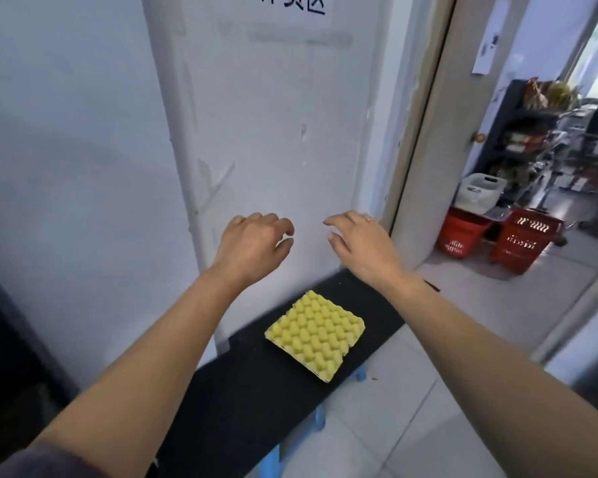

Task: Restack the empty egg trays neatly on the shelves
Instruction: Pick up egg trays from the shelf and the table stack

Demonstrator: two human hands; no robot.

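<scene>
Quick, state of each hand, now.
Left hand: open, fingers loosely curled, holding nothing.
Right hand: open, fingers loosely curled, holding nothing.
Yellow egg tray lies on the black bench, touched by neither.

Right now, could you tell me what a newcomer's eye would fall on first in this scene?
The bright yellow egg tray stands out first, lying on the low black shelf against the white wall. Above it, the left hand and right hand hover empty, fingers loosely curled. Two red baskets stand farther off to the right.
</scene>
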